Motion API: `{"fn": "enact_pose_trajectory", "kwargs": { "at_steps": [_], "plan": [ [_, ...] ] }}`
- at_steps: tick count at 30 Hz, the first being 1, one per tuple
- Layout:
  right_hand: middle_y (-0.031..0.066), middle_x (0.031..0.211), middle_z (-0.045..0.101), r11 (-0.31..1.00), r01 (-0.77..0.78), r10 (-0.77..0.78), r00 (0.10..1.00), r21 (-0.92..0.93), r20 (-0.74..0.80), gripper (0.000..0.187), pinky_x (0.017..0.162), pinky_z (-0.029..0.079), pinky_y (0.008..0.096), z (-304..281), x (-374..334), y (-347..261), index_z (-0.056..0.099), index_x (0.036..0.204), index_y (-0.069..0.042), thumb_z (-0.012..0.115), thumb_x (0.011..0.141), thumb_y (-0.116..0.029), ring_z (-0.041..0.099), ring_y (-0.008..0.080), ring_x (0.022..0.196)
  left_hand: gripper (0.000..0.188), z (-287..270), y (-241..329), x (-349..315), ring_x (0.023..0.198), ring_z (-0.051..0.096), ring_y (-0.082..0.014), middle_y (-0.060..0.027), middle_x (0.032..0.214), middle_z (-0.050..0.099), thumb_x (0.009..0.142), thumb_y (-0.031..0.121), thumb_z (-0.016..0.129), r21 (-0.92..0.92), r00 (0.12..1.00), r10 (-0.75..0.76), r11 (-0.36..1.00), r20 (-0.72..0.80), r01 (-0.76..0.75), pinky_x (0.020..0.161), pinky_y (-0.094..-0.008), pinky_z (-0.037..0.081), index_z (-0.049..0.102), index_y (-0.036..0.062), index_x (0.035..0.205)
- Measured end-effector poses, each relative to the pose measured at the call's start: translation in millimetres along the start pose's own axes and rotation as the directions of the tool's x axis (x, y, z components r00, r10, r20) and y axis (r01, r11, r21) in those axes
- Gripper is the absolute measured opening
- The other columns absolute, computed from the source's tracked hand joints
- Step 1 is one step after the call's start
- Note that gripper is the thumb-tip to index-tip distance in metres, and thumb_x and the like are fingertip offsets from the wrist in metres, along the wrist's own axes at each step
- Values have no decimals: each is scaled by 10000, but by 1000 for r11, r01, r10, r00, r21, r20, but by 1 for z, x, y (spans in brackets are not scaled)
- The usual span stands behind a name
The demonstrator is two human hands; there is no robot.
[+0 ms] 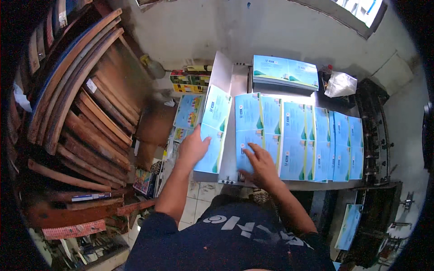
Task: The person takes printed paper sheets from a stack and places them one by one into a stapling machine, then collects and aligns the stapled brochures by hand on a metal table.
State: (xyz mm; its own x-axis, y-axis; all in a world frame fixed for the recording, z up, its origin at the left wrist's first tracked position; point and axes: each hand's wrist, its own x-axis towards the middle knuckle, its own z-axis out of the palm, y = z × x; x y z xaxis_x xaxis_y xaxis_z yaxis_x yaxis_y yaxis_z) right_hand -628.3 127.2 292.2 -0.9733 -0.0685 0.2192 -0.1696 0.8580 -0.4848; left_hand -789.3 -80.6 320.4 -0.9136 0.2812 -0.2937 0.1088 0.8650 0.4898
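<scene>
Hands: left [194, 147] gripping blue paper [212, 131], right [258, 166] half-open at neighbouring sheets [249, 113]

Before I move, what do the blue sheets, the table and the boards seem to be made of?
Blue sheets: probably smooth paper or card, being thin and crisply edged. Table: likely metal, from its smooth grey sheen. Boards: apparently matte wood, from their uneven brown edges.

Right-hand fingers [258, 152] partly hide a blue sheet [249, 121]; the window [363, 10] is cut off above.
</scene>
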Motion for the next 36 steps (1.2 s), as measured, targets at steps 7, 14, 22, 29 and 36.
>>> {"fn": "enact_pose_trajectory", "kwargs": {
  "at_steps": [7, 14, 22, 29, 36],
  "plan": [
    [242, 1430, 341, 972, -95, 120, 987, -214, 107, 758, 1088, 242, 528, 27, -10, 5, 414, 1336, 8, 681, 796, -451, 274, 409, 1351, 378, -2, -10, -19, 922, 595, -464, -277, 985, 630, 897, 174, 519, -77, 904, 211, 964, -371, -256, 810, -518, 455, 489, 14, 1239],
    [247, 1039, 611, 981, -172, 185, 970, 90, -155, 307, 763, 503, 460, 44, -39, 38, 535, 1139, 8, 574, 887, -164, 608, 399, 926, 601, -6, 33, -58, 867, 593, -496, -314, 1001, 611, 897, 98, 475, -311, 943, 60, 935, -328, -168, 763, -531, 460, 244, 64, 1451],
    [107, 966, 571, 866, -133, 452, 621, 482, -641, 243, 722, 459, 323, -43, -75, 2, 529, 1123, 14, 424, 992, -161, 547, 187, 821, 704, 71, 35, -55, 1349, 268, -436, -275, 1475, 213, 875, 330, 631, -30, 889, 247, 960, -386, -279, 1091, -458, 285, 318, -20, 1400],
    [101, 949, 557, 395, 187, 742, 512, 899, -433, 276, 743, 465, 367, -57, -192, -29, 521, 1096, 37, 442, 1000, -210, 545, 190, 839, 1003, 61, 60, -123, 1343, 284, -372, -292, 1432, 272, 737, 400, 779, -296, 786, 229, 837, -574, -460, 1105, -422, 249, 205, -75, 1409],
    [195, 1086, 587, 603, -315, 734, 578, 733, -356, 273, 915, 437, 410, -122, -313, -12, 547, 1149, 40, 538, 927, -119, 574, 337, 984, 314, 49, 75, -220, 844, 600, -140, -66, 945, 644, 817, 168, 700, -823, 887, 421, 561, 189, -90, 792, -296, 487, 617, -23, 1052]
  ]
}}
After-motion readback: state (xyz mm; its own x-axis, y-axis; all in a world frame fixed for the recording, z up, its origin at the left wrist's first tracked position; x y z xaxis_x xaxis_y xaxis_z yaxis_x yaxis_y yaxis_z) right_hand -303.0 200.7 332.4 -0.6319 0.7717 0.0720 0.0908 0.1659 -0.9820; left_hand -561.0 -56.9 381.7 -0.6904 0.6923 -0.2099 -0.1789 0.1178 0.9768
